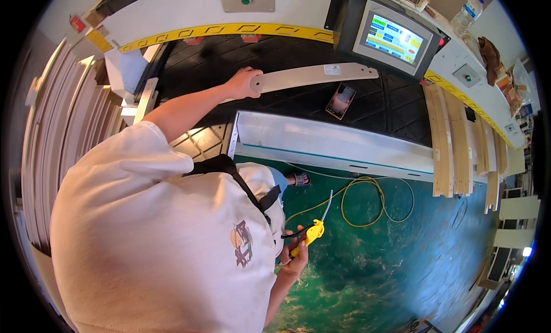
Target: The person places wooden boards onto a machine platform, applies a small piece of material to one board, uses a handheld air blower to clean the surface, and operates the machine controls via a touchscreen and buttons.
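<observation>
My left hand point(243, 82) is closed around the left end of a long, pale, slightly curved-looking board point(304, 76). A small white label point(332, 69) is stuck on the board, and holes show near its ends. The board lies over the dark, ribbed machine bed point(396, 106). Down by my waist, my right hand point(294, 254) grips a yellow air blow gun point(314, 232). Its thin metal nozzle points up and away from me, clear of the board. Part of the gun's handle is hidden by my fingers.
A phone point(341, 101) lies on the bed, below a lit touchscreen point(392, 39). Coiled yellow hose point(363, 202) rests on the green floor point(373, 264). A white beam point(333, 143) edges the bed. Pale boards are stacked right point(445, 143) and left point(74, 120).
</observation>
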{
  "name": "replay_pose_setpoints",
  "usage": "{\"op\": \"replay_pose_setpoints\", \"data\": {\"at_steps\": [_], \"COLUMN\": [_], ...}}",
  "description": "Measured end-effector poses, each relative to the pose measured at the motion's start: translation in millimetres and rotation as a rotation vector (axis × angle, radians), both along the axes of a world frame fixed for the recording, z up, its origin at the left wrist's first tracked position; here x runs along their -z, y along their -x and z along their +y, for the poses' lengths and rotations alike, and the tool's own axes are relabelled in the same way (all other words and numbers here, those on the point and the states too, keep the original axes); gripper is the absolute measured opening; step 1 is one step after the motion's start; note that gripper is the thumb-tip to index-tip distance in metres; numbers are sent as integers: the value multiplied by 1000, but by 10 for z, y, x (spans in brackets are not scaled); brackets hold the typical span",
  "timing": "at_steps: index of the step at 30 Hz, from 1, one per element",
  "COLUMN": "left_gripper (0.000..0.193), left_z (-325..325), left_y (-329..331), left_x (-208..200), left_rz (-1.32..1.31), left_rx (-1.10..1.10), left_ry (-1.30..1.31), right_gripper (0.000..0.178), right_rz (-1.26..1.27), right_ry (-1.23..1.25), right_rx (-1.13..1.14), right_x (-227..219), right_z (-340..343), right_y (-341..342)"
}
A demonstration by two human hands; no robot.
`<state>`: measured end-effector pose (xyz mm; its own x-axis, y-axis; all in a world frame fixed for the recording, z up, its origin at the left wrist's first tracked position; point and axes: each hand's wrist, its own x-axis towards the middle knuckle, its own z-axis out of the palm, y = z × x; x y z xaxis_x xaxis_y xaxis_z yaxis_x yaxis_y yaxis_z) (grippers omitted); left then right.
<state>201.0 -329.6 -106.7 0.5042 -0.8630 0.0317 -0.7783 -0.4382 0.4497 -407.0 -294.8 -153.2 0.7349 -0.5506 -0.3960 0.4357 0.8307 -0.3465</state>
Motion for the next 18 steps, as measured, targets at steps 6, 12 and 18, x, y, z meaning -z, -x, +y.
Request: {"op": "replay_pose_setpoints", "data": {"at_steps": [6, 12, 18], "left_gripper": [79, 71, 46], "left_z": [-494, -738, -970], "left_y": [-984, -1671, -1107], "left_x": [310, 703, 1149], "left_rz": [88, -85, -443], "left_rx": [41, 102, -275], "left_ry": [-116, -42, 247], "right_gripper": [58, 66, 69], "right_rz": [48, 152, 328], "right_ry": [-10, -123, -190], "right_rx": [120, 180, -56], "right_x": [-23, -129, -235], "right_z": [-186, -367, -699], "right_y": [-825, -1247, -1183]}}
